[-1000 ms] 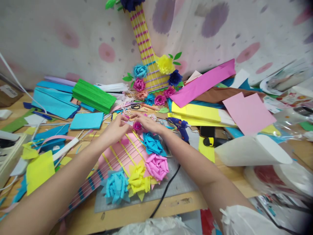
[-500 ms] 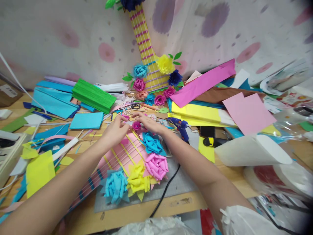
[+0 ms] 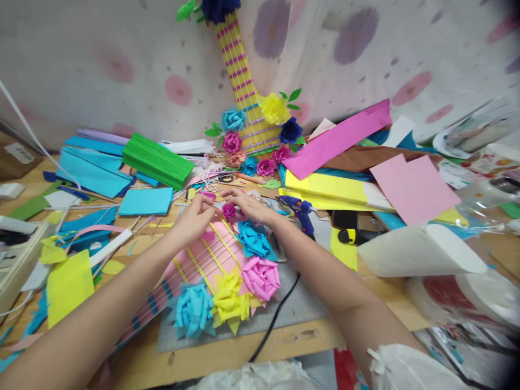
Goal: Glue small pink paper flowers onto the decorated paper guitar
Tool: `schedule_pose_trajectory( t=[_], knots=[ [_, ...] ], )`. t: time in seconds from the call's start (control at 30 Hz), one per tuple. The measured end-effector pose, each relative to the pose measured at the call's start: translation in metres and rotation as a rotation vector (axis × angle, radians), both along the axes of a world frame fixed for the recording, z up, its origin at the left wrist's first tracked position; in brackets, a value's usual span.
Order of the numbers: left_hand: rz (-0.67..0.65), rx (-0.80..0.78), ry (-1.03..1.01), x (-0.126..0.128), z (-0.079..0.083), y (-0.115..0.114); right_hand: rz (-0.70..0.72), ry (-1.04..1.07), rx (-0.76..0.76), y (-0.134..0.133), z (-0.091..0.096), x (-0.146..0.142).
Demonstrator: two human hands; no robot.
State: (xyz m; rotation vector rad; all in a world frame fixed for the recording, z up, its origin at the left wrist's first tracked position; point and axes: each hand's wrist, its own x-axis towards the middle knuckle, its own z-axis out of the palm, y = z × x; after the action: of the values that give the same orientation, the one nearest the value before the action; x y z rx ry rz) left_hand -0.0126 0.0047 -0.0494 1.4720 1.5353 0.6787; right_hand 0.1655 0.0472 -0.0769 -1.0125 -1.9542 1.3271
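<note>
A pink paper guitar (image 3: pixel 195 254) with yellow strips and white strings lies on the table in front of me. At its far end sits a small magenta paper flower (image 3: pixel 228 209), between my hands. My left hand (image 3: pixel 198 215) is at the flower's left, fingers bent together; whatever they pinch is too small to make out. My right hand (image 3: pixel 251 208) reaches over the flower's right side with fingers stretched out and apart; its thumb is hidden. Along the guitar's edge are a blue paper rose (image 3: pixel 255 238), a pink paper rose (image 3: pixel 261 277), a yellow paper rose (image 3: pixel 231 297) and a light-blue paper rose (image 3: pixel 194 309).
A blue glue gun (image 3: pixel 299 211) stands right of my hands, its black cable (image 3: pixel 276 314) running to the table edge. Behind, a yellow decorated paper guitar (image 3: pixel 247 103) leans on the curtain. Green crepe paper (image 3: pixel 157 160) and pink sheets (image 3: pixel 414 187) lie around. A white roll (image 3: pixel 418 252) is at right.
Both hands stay around the magenta flower with almost no movement. The whole view has shifted very slightly; nothing has visibly been picked up or let go.
</note>
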Motion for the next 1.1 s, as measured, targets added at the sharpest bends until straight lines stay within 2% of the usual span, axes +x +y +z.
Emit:
schedule_pose_trajectory(
  t=[0.17, 0.63, 0.9, 1.0, 1.1],
  knots=[
    [0.017, -0.003, -0.049, 0.000, -0.002, 0.001, 0.004, -0.013, 0.037, 0.000, 0.001, 0.003],
    [0.046, -0.017, -0.104, 0.002, 0.000, -0.002, -0.063, 0.018, 0.017, -0.005, -0.001, 0.004],
    [0.024, -0.081, -0.179, 0.001, 0.018, -0.010, -0.122, 0.067, -0.086, -0.012, -0.003, 0.012],
    [0.076, -0.062, -0.198, -0.009, 0.024, -0.011, -0.168, 0.088, -0.129, -0.014, -0.010, 0.019],
    [0.127, 0.000, -0.115, -0.022, 0.025, -0.009, -0.213, 0.122, -0.147, -0.019, -0.016, 0.027]
  ],
)
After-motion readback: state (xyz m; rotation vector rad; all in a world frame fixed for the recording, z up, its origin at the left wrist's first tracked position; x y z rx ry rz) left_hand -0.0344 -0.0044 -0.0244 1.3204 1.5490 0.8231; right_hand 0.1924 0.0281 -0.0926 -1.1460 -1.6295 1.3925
